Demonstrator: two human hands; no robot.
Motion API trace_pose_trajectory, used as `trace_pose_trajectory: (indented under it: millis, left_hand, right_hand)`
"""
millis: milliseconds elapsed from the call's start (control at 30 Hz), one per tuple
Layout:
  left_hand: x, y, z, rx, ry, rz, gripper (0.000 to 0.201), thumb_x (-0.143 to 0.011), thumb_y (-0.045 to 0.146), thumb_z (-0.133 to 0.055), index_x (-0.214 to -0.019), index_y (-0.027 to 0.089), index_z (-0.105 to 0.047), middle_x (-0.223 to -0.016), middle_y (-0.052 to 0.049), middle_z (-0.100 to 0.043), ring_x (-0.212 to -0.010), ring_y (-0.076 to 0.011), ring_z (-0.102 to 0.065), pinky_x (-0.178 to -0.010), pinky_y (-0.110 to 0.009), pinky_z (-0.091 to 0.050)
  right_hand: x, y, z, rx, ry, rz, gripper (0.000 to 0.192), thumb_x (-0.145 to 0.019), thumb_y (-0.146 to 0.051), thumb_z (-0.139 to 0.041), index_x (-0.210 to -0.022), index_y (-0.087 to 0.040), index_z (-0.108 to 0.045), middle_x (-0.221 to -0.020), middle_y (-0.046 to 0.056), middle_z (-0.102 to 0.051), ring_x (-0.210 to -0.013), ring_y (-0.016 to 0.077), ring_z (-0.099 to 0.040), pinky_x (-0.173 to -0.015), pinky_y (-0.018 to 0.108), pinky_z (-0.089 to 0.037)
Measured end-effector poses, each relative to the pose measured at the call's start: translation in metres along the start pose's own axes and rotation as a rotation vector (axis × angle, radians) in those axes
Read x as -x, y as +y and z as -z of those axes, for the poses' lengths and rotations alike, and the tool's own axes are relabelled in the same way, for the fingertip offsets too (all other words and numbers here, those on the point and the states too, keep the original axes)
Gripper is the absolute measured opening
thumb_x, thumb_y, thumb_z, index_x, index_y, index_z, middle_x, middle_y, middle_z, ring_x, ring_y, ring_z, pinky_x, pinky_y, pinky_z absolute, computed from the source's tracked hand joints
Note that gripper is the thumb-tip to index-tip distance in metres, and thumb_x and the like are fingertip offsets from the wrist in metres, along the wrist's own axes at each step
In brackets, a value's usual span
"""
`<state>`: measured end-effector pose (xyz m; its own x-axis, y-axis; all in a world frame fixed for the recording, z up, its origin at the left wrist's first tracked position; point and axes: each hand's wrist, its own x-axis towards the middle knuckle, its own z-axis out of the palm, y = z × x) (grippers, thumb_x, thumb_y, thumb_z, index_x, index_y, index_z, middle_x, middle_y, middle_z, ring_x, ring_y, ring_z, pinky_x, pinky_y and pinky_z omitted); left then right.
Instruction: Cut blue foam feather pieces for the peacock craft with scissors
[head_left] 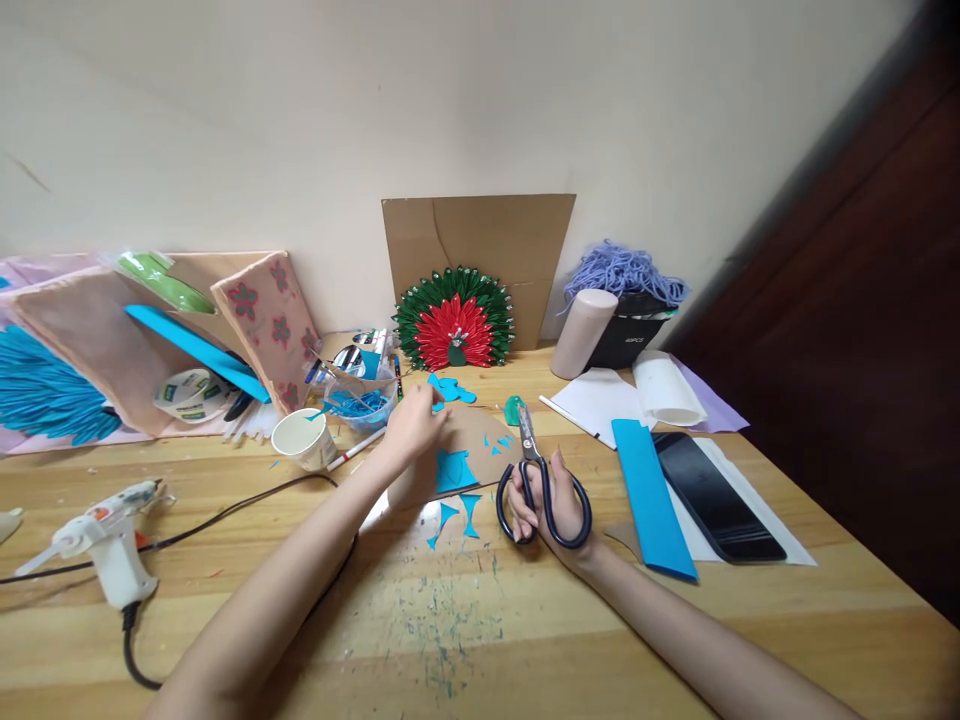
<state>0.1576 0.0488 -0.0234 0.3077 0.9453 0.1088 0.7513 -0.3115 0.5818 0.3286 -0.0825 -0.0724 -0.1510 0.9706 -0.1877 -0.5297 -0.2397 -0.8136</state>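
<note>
My right hand (551, 505) grips a pair of black-handled scissors (529, 445), its fingers through the loops and the blades pointing away from me. My left hand (415, 425) is closed over the left side of a brown cardboard piece (480, 440). Its fingertips are bent down beside small blue cut-outs (454, 390); what they pinch, if anything, is hidden. On the cardboard lie a blue square piece (455, 470) and several tiny blue scraps. Blue offcuts (470, 515) rest on the table in front. A small green piece (514, 410) sits by the scissor tips.
A red and green fan-shaped ornament (454, 325) leans on a cardboard sheet (487, 230). To the left are a paper cup (304, 440), a tub of blue strips (360, 400) and a glue gun (112, 535) with its cord. A blue strip (652, 500) and phone (716, 495) lie right.
</note>
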Motion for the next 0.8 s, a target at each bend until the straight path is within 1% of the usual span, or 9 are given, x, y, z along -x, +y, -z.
trace_pose_trajectory:
  millis: [100,133,233,300,367,433,533,667,800]
  left_hand:
    - [0.016,-0.003,0.005,-0.13,-0.268,-0.158,0.029,-0.068,0.043,-0.066,-0.081,0.017,-0.061,-0.086,-0.008,-0.062,-0.088,-0.024,-0.054,-0.077,-0.031,-0.037]
    - [0.019,-0.004,0.005,-0.164,-0.328,-0.185,0.036,-0.064,0.047,-0.069,-0.081,0.017,-0.062,-0.086,-0.008,-0.062,-0.09,-0.025,-0.053,-0.078,-0.031,-0.037]
    - [0.022,-0.007,0.002,-0.241,-0.392,-0.203,0.046,-0.055,0.049,-0.075,-0.085,0.018,-0.063,-0.09,-0.007,-0.061,-0.095,-0.0267,-0.05,-0.079,-0.031,-0.035]
    - [0.021,-0.009,0.0,-0.242,-0.41,-0.197,0.039,-0.056,0.045,-0.075,-0.08,0.018,-0.062,-0.085,-0.005,-0.061,-0.09,-0.0246,-0.051,-0.075,-0.029,-0.035]
    - [0.019,-0.011,-0.001,-0.19,-0.43,-0.189,0.03,-0.06,0.042,-0.073,-0.071,0.017,-0.059,-0.075,-0.003,-0.059,-0.079,-0.0203,-0.052,-0.067,-0.027,-0.034]
    - [0.018,-0.012,-0.003,-0.1,-0.421,-0.179,0.027,-0.065,0.04,-0.069,-0.066,0.018,-0.054,-0.067,0.0,-0.056,-0.068,-0.0163,-0.05,-0.059,-0.025,-0.031]
    - [0.017,-0.011,-0.003,0.029,-0.318,-0.126,0.026,-0.074,0.042,-0.058,-0.066,0.018,-0.05,-0.063,0.002,-0.054,-0.06,-0.0142,-0.047,-0.054,-0.024,-0.029]
    - [0.02,0.0,0.002,0.166,-0.167,-0.063,0.029,-0.082,0.042,-0.046,-0.067,0.018,-0.051,-0.061,0.0,-0.058,-0.059,-0.0149,-0.052,-0.057,-0.025,-0.033]
    - [0.026,0.018,0.013,0.219,-0.106,-0.074,0.039,-0.085,0.044,-0.041,-0.059,0.017,-0.053,-0.054,0.0,-0.056,-0.056,-0.0146,-0.053,-0.059,-0.025,-0.035]
  right_hand:
    - [0.0,0.0,0.0,-0.004,-0.015,0.015,0.063,-0.073,-0.08,-0.029,-0.065,-0.02,-0.045,-0.033,-0.007,-0.039,-0.027,0.0102,-0.039,-0.035,0.023,-0.039]
    - [0.0,0.0,0.0,-0.004,-0.017,0.018,0.062,-0.073,-0.08,-0.029,-0.065,-0.02,-0.045,-0.034,-0.008,-0.039,-0.027,0.0101,-0.039,-0.035,0.023,-0.039]
    - [0.001,0.0,0.001,0.005,-0.015,0.014,0.062,-0.074,-0.079,-0.03,-0.066,-0.019,-0.046,-0.035,-0.007,-0.04,-0.027,0.0101,-0.04,-0.035,0.022,-0.04]
    - [0.001,0.001,0.002,0.016,-0.016,0.008,0.062,-0.075,-0.078,-0.028,-0.067,-0.019,-0.046,-0.036,-0.007,-0.04,-0.028,0.0101,-0.04,-0.036,0.023,-0.041]
    - [0.002,0.001,0.004,0.03,-0.03,0.006,0.062,-0.075,-0.078,-0.026,-0.068,-0.019,-0.046,-0.036,-0.007,-0.04,-0.028,0.0103,-0.041,-0.037,0.023,-0.042]
    - [0.003,0.002,0.005,0.054,-0.07,0.004,0.064,-0.074,-0.079,-0.025,-0.07,-0.019,-0.046,-0.038,-0.007,-0.042,-0.03,0.0111,-0.043,-0.04,0.026,-0.045]
    - [0.005,0.003,0.005,0.129,-0.185,-0.013,0.07,-0.068,-0.084,-0.025,-0.076,-0.018,-0.048,-0.044,-0.003,-0.049,-0.039,0.0146,-0.052,-0.05,0.031,-0.048]
    - [0.006,0.001,0.004,0.233,-0.34,-0.092,0.079,-0.062,-0.088,-0.026,-0.085,-0.016,-0.048,-0.055,0.001,-0.057,-0.05,0.0179,-0.058,-0.054,0.03,-0.045]
    - [0.004,-0.003,0.004,0.272,-0.397,-0.176,0.08,-0.063,-0.089,-0.018,-0.085,-0.017,-0.047,-0.055,0.001,-0.056,-0.05,0.0168,-0.058,-0.056,0.029,-0.044]
